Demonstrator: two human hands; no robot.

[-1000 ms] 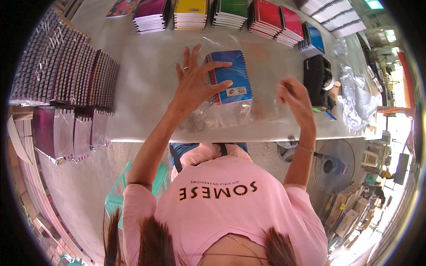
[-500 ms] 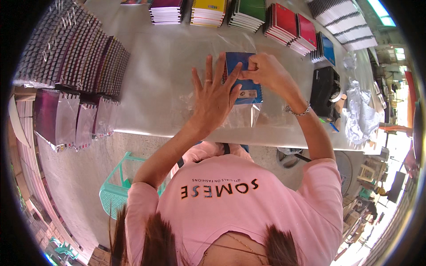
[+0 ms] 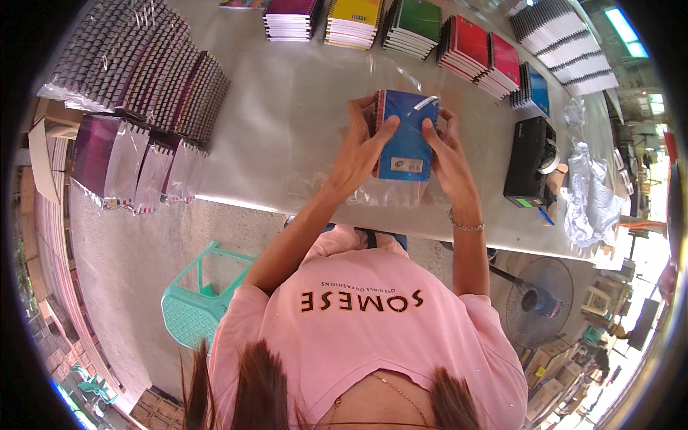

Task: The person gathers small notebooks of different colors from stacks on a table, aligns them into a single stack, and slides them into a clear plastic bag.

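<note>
Between my two hands is a blue-covered notebook [image 3: 407, 147] with a small pale label near its lower edge, raised a little off the table. Reddish edges show along its left side, so other notebooks may lie beneath it. My left hand [image 3: 360, 147] grips the left side, thumb on the cover. On the right side, my right hand [image 3: 450, 154] holds it the same way, fingers curled behind. A light glare crosses the cover's top corner. Clear plastic film [image 3: 337, 188] lies around and below the notebook; whether it wraps the notebook fully I cannot tell.
Stacks of purple [image 3: 290, 16], yellow [image 3: 352, 20], green [image 3: 412, 27], red [image 3: 464, 43] and blue notebooks [image 3: 532, 89] line the far side. Tall spiral-bound piles [image 3: 129, 72] stand left. At right are a black box [image 3: 527, 158] with tape and crumpled plastic [image 3: 591, 193]. A green stool [image 3: 193, 308] stands below.
My left hand, spread flat over the notebook before, now grips its left side. My right hand has moved from the top to the right side. The notebook is lifted and tilted toward me.
</note>
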